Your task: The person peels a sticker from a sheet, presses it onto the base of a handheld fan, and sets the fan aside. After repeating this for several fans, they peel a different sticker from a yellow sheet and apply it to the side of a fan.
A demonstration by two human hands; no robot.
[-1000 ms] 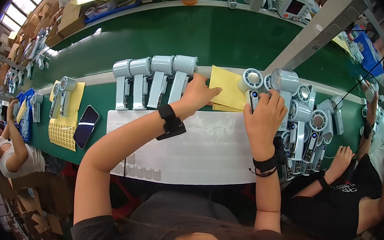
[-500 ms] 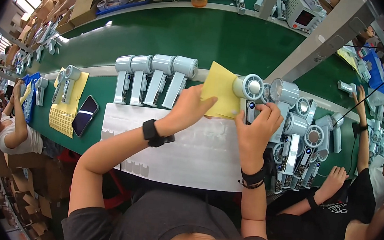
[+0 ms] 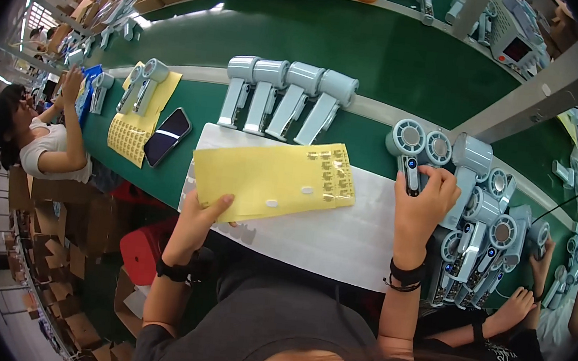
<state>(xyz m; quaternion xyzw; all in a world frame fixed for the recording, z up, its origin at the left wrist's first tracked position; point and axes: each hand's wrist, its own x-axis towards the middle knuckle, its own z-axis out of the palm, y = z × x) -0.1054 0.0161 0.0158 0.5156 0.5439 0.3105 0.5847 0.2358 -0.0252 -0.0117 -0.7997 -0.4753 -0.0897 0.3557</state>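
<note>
My left hand [image 3: 193,230] grips the lower left corner of a yellow sticker sheet [image 3: 250,180], thumb on top. The sheet has printed labels along its right end and two small white spots. It is held over a white mat [image 3: 296,245]. My right hand [image 3: 423,212] has its fingers closed round the handle of a pale blue handheld fan [image 3: 407,138], whose small round display is lit. Beside that fan, to the right, crowds a pile of similar fans [image 3: 466,250], several with lit displays. Several more fans [image 3: 305,76] lie in a row behind the mat.
A dark phone [image 3: 167,138] lies left of the mat, next to another yellow label sheet [image 3: 126,139] with fans on it. A metal post [image 3: 530,100] rises at the back right. Co-workers' hands [image 3: 513,310] are close on the right; another person [image 3: 48,130] sits at left.
My left hand has brought the yellow sheet away from the fan, leftward and nearer to me, turning it flat. My right hand stays on the fan. The whole view has shifted.
</note>
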